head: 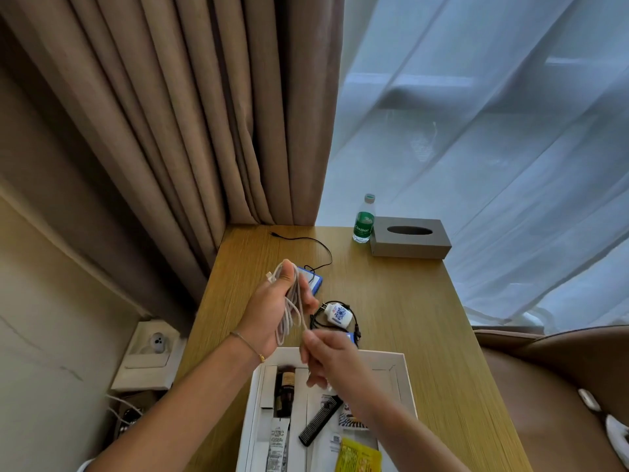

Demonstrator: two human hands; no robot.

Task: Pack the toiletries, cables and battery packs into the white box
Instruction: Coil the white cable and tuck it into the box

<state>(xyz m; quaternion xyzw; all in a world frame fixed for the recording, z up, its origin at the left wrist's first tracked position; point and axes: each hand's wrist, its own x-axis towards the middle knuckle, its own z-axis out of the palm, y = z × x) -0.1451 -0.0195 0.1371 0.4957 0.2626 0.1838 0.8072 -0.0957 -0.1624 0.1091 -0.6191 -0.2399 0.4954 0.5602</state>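
Head view: left hand [272, 308] grips coiled white cable [289, 301].

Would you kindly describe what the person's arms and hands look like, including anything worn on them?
Both forearms are bare, with no gloves and no rings that can be made out. The left hand has a thin gold-coloured chain bracelet around its wrist, with a small charm or clasp. The right hand and its wrist carry nothing visible. A sliver of white sleeve shows at the bottom-left edge.

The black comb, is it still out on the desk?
No, the black comb lies inside the white box, beside a yellow packet.
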